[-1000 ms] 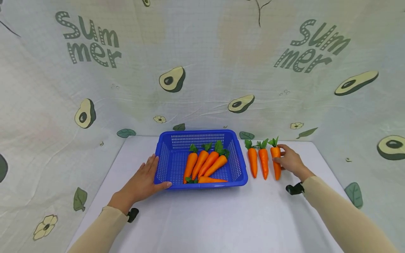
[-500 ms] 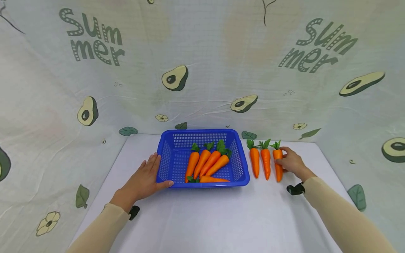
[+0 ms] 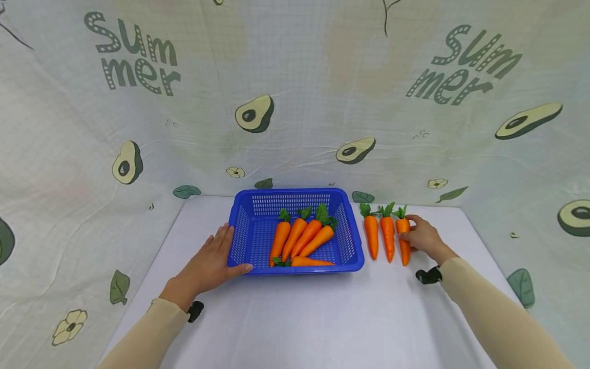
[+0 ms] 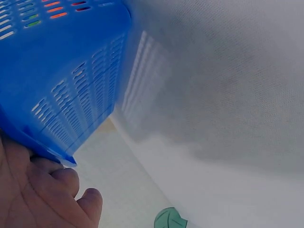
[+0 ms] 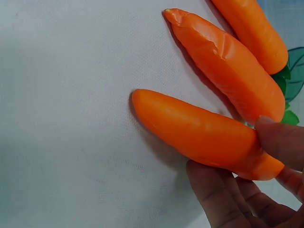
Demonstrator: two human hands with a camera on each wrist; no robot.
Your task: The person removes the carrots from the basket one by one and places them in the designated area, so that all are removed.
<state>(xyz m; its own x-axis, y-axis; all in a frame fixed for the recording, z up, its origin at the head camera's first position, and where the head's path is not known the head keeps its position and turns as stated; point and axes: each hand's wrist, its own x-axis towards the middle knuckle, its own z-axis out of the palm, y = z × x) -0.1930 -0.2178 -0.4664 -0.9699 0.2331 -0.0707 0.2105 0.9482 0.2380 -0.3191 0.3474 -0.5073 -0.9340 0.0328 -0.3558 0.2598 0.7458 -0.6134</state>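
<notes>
In the head view, the left hand [image 3: 209,262] lies with straight fingers along the left side of a blue plastic basket [image 3: 348,267], its thumb at the front rim. The left wrist view shows the hand under the edge of the basket's slotted wall [image 4: 71,99]. At the right, the right hand [image 3: 425,239] pinches an orange carrot [image 3: 404,251] near its leafy end, thumb on one side and fingers on the other. The right wrist view has this carrot [image 5: 190,128] lying close over the white table, its tip pointing away from the hand.
Left of the held carrot lie a middle carrot [image 3: 387,233] and another carrot [image 3: 371,236], roughly parallel, leaves toward the back. Several carrots [image 3: 295,238] lie inside the basket, one crosswise at the front. A printed cloth [image 3: 295,102] rises behind the white table [image 3: 295,323].
The right hand has shifted its carrot slightly left, closer to the middle carrot. The head view has shifted a little. The left hand stays at the basket.
</notes>
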